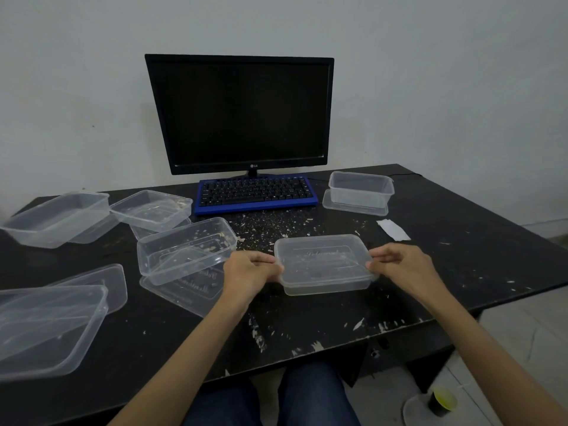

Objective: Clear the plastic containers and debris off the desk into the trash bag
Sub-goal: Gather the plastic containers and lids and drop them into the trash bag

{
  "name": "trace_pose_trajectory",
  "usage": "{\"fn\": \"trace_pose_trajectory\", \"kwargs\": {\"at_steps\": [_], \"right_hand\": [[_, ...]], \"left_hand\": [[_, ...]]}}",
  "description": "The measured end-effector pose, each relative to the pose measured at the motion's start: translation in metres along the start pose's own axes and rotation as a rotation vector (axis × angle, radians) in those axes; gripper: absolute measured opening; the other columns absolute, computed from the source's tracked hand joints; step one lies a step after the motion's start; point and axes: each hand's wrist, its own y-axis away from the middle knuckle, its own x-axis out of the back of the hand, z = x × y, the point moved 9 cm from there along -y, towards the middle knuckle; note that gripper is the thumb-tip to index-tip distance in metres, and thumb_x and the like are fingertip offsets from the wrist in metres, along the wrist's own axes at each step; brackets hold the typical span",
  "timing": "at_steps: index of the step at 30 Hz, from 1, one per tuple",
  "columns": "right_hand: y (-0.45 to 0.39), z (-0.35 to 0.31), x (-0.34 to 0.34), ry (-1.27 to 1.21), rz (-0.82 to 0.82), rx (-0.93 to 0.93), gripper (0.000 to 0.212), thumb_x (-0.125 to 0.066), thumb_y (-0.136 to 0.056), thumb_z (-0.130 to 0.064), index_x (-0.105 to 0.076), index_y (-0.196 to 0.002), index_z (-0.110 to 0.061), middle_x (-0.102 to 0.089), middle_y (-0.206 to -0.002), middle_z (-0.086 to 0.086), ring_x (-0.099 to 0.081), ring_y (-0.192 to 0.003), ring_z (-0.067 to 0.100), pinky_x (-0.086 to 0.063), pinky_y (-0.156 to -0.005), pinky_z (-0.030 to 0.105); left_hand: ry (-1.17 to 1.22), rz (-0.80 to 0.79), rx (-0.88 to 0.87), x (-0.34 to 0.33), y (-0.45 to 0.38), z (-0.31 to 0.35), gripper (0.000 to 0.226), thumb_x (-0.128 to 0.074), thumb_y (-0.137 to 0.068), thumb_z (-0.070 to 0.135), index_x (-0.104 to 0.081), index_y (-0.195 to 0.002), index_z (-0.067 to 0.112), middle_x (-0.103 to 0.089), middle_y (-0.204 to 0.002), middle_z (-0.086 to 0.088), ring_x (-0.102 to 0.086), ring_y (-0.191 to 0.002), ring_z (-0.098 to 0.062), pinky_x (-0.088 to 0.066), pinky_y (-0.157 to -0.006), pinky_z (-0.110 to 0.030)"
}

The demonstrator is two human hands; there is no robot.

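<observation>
A clear lidded plastic container [324, 265] sits on the black desk [461, 259] in front of me. My left hand [249, 272] grips its left end and my right hand [399, 267] grips its right end, fingers curled over the lid's rim. Several other clear containers lie about: an open soiled one [184, 250] on a loose lid [187, 290] just left of my left hand, two at the back left [58, 218] [150, 209], one at the near left [46, 327], one at the back right [361, 189]. Crumbs [270, 226] are scattered across the middle. No trash bag is in view.
A black monitor [242, 115] and a blue keyboard [256, 193] stand at the back middle against the wall. A white paper scrap [393, 229] lies right of the crumbs. On the floor at the lower right stands a dark cup [442, 401] on a plate.
</observation>
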Motion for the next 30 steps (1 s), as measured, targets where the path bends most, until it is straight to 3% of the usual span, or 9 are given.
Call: {"fn": "trace_pose_trajectory", "kwargs": {"at_steps": [2, 5, 8, 12, 14, 17, 21, 30], "right_hand": [[-0.003, -0.001, 0.000, 0.016, -0.018, -0.005, 0.020, -0.079, -0.073, -0.018, -0.070, -0.089, -0.025, -0.068, -0.087, -0.009, -0.060, -0.082, 0.000, -0.047, -0.080, 0.024], [-0.009, -0.010, -0.002, 0.086, -0.063, 0.045, 0.028, -0.076, -0.076, -0.017, -0.067, -0.102, -0.023, -0.068, -0.101, -0.004, -0.060, -0.088, 0.006, -0.046, -0.080, 0.025], [-0.016, -0.027, -0.004, 0.201, -0.089, 0.194, 0.044, -0.072, -0.082, -0.028, -0.059, -0.123, -0.020, -0.060, -0.122, -0.002, -0.055, -0.102, 0.010, -0.042, -0.084, 0.025], [-0.027, -0.039, -0.014, 0.340, -0.193, 0.288, 0.061, -0.059, -0.085, -0.051, -0.049, -0.136, -0.018, -0.047, -0.141, 0.000, -0.046, -0.125, 0.015, -0.038, -0.100, 0.031], [-0.030, -0.041, -0.019, 0.376, -0.192, 0.304, 0.059, -0.048, -0.091, -0.051, -0.045, -0.139, -0.016, -0.044, -0.145, 0.002, -0.040, -0.132, 0.016, -0.032, -0.107, 0.033], [-0.030, -0.037, -0.036, 0.428, -0.197, 0.306, 0.059, -0.035, -0.096, -0.050, -0.036, -0.144, -0.015, -0.036, -0.151, 0.002, -0.032, -0.138, 0.017, -0.027, -0.113, 0.037], [-0.027, -0.027, -0.048, 0.451, -0.156, 0.322, 0.057, -0.028, -0.098, -0.049, -0.031, -0.147, -0.019, -0.030, -0.154, -0.003, -0.026, -0.141, 0.013, -0.021, -0.114, 0.034], [-0.027, -0.023, -0.047, 0.353, -0.066, 0.349, 0.046, -0.031, -0.101, -0.036, -0.040, -0.143, -0.019, -0.038, -0.150, -0.004, -0.030, -0.139, 0.011, -0.024, -0.114, 0.032]], "left_hand": [[-0.024, -0.031, -0.011, -0.003, -0.001, 0.002, 0.036, -0.077, -0.073, 0.004, -0.066, -0.107, 0.010, -0.073, -0.086, -0.005, -0.072, -0.074, -0.015, -0.058, -0.080, -0.033], [-0.240, -0.058, -0.109, -0.004, -0.005, 0.016, 0.054, -0.076, -0.076, 0.015, -0.056, -0.126, 0.016, -0.065, -0.112, -0.001, -0.061, -0.091, -0.008, -0.049, -0.077, -0.020], [-0.421, -0.148, -0.202, -0.009, -0.012, 0.033, 0.074, -0.077, -0.074, 0.035, -0.044, -0.137, 0.015, -0.051, -0.136, -0.002, -0.054, -0.113, -0.014, -0.044, -0.091, -0.028], [-0.684, -0.321, -0.316, -0.023, -0.017, 0.048, 0.094, -0.072, -0.071, 0.054, -0.029, -0.146, 0.015, -0.034, -0.151, -0.003, -0.037, -0.135, -0.019, -0.034, -0.107, -0.036], [-0.792, -0.309, -0.379, -0.030, -0.020, 0.049, 0.087, -0.060, -0.080, 0.058, -0.026, -0.147, 0.014, -0.029, -0.154, -0.005, -0.031, -0.139, -0.021, -0.028, -0.110, -0.037], [-0.730, -0.207, -0.420, -0.038, -0.021, 0.047, 0.066, -0.038, -0.096, 0.049, -0.027, -0.147, 0.009, -0.028, -0.154, -0.009, -0.028, -0.141, -0.021, -0.023, -0.112, -0.033], [-0.732, -0.095, -0.506, -0.049, -0.014, 0.040, 0.046, -0.027, -0.102, 0.037, -0.047, -0.129, 0.006, -0.051, -0.132, -0.012, -0.044, -0.127, -0.028, -0.033, -0.107, -0.039], [-0.816, 0.035, -0.572, -0.050, -0.010, 0.031, 0.051, -0.019, -0.103, 0.034, -0.037, -0.142, 0.006, -0.042, -0.146, -0.009, -0.042, -0.132, -0.022, -0.034, -0.109, -0.041]]}}
